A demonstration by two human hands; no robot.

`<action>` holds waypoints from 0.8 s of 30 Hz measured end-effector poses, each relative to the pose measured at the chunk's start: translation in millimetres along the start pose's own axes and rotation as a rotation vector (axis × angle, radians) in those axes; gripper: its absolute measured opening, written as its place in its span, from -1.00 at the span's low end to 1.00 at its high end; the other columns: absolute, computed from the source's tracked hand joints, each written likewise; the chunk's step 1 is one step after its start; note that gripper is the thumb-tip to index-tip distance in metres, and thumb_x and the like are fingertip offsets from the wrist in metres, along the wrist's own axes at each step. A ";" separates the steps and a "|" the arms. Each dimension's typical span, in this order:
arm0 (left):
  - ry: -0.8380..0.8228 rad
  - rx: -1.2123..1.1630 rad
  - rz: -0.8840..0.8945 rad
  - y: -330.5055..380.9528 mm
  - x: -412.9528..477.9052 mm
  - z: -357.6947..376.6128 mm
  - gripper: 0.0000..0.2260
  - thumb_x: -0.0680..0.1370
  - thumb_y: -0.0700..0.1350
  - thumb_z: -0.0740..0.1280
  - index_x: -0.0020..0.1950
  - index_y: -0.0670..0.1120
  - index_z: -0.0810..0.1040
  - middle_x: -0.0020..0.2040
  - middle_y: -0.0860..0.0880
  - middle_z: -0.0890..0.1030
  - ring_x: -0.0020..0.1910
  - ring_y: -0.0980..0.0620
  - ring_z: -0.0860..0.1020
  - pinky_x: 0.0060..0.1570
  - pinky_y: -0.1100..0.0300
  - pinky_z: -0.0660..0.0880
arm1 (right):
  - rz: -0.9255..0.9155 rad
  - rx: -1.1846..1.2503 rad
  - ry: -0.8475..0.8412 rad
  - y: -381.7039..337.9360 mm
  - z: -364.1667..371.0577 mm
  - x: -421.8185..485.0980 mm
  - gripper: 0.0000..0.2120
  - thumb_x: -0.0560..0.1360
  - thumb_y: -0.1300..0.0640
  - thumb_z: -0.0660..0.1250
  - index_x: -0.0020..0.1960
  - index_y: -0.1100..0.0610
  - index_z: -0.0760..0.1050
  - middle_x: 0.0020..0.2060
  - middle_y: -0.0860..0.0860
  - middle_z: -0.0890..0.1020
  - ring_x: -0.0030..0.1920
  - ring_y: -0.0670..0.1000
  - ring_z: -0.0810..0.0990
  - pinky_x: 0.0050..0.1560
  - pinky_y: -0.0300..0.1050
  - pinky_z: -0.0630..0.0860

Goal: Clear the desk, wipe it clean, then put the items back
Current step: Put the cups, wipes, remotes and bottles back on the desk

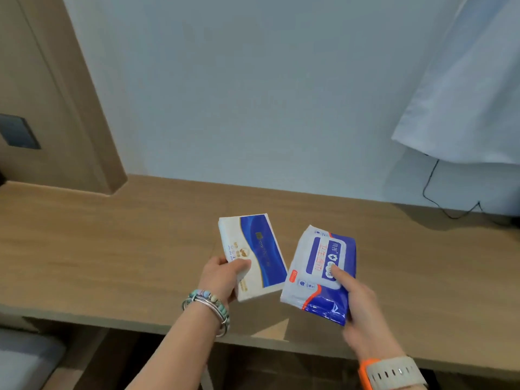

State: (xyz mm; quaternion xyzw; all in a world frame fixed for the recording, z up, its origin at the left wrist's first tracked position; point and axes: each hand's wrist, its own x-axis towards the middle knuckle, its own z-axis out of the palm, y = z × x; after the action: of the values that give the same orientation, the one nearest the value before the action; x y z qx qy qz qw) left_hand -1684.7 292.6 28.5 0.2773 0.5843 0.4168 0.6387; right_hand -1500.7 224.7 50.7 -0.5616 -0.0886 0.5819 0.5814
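The left hand (pixel 222 277) grips a tissue pack (pixel 253 254), the right hand (pixel 357 299) a wet-wipe pack (pixel 320 274), above the desk (pixel 112 249); whether wiping is done, I cannot tell.

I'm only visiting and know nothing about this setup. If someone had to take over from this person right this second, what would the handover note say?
Left hand: grips the white-and-blue tissue pack by its near end.
Right hand: grips the blue wet-wipes pack, thumb on its label.
Both packs are held over the front of the wooden desk. A black cable lies at its far right.
Done: unclear. The picture doesn't show whether the desk has been wiped.
Left: if it hasn't been wiped, set the packs aside and wipe it. If it has, put them back on the desk.
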 end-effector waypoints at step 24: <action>-0.201 0.304 -0.074 -40.9 111.3 340.1 -0.81 0.46 -0.31 0.38 -0.05 -0.17 0.38 -0.10 -0.20 0.57 -0.21 -0.15 0.59 -0.23 0.02 0.56 | -0.023 0.081 0.256 -156.6 -225.5 174.0 -0.61 0.44 0.14 0.41 0.23 0.14 0.42 0.00 0.17 0.64 -0.04 0.22 0.64 -0.20 0.12 0.59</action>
State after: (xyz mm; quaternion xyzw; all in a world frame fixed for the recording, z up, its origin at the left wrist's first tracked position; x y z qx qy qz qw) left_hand -1347.1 412.7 -7.8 0.3891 0.5837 0.2702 0.6595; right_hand -1186.3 284.0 -6.4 -0.6061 0.0034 0.5020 0.6170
